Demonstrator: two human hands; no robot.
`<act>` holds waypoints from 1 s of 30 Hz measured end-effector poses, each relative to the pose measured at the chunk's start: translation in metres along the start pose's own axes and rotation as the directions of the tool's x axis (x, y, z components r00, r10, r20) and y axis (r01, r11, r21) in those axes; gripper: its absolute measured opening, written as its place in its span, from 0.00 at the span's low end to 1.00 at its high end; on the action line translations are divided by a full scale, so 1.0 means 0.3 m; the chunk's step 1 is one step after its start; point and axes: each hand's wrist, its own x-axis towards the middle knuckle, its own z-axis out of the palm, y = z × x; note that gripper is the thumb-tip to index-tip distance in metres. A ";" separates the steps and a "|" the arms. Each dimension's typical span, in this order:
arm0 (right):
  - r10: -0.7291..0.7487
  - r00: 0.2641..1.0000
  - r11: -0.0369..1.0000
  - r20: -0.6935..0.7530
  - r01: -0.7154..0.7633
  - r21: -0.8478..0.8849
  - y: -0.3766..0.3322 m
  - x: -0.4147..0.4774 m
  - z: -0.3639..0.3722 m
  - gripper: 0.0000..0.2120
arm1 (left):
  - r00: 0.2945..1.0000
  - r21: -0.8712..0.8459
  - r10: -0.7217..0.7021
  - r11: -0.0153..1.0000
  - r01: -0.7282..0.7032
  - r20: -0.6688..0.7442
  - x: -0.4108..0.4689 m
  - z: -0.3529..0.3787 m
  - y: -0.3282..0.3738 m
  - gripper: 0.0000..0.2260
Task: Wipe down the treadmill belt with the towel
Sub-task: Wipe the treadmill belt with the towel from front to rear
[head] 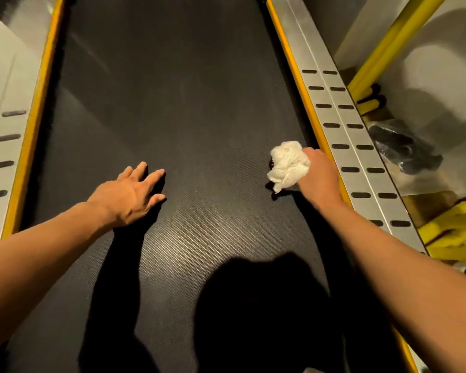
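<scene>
Both forearms reach over the treadmill belt [172, 109], whose long axis runs away from the camera: right hand [319, 175] grips the bunched towel [287, 164] against the belt's right edge; left hand [129, 193] rests flat, fingers spread, unwiped width lying between.

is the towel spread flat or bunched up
Bunched up. The white towel is crumpled into a wad gripped by the right hand, against the belt near its right edge.
</scene>
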 end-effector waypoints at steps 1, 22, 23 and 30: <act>0.022 1.000 0.999 0.007 -0.022 -0.039 0.012 0.010 -0.001 0.08 | 1.000 0.009 -0.011 1.000 0.011 0.006 0.001 -0.003 0.006 0.31; -0.239 0.813 0.960 0.531 0.279 0.004 -0.345 -0.325 0.122 0.10 | 0.947 -0.123 -0.205 0.963 0.240 0.245 -0.150 0.030 0.171 0.29; -0.320 0.781 0.935 0.536 0.353 0.043 -0.347 -0.346 0.130 0.12 | 0.952 -0.121 -0.212 0.963 0.243 0.222 -0.138 0.041 0.180 0.28; -0.082 0.996 0.997 0.030 0.082 0.001 -0.201 -0.131 0.114 0.05 | 0.976 -0.027 -0.157 0.988 0.155 -0.150 -0.149 0.158 0.166 0.24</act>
